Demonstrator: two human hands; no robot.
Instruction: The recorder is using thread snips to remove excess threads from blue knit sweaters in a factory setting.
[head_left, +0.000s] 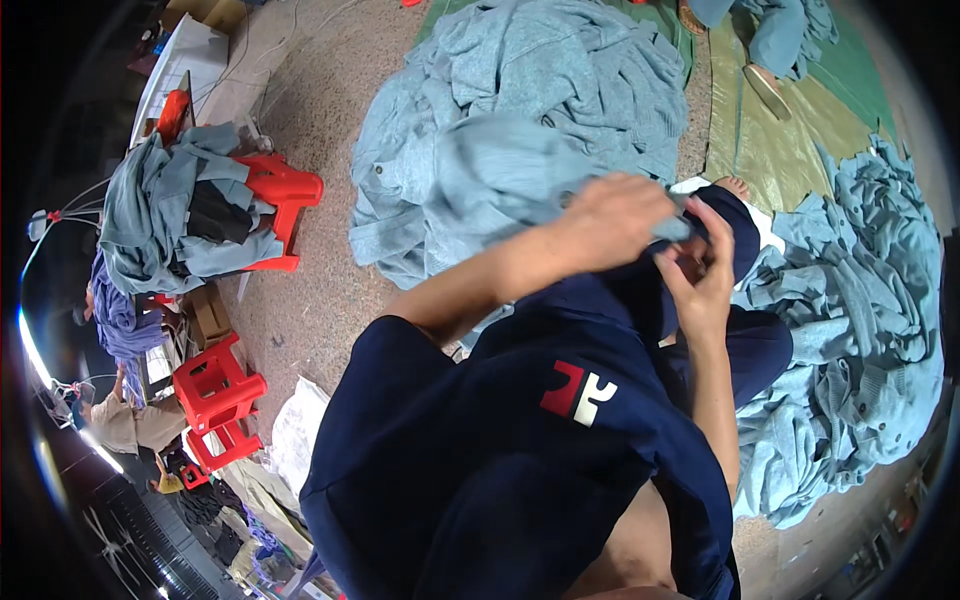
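Note:
My left hand is closed on part of a light blue knit cardigan, which is smeared by motion and spreads left over a big heap of similar knitwear. A small fold of blue knit shows between my two hands, above my knee. My right hand is close beside the left, with its fingers curled and its thumb bent toward them. Whatever sits inside those right fingers, if anything, is hidden.
Another pile of light blue knitwear lies at the right. Red plastic stools stand at the left, one under draped garments. A white bag lies near them. Another person's foot rests on the tarp at the far right.

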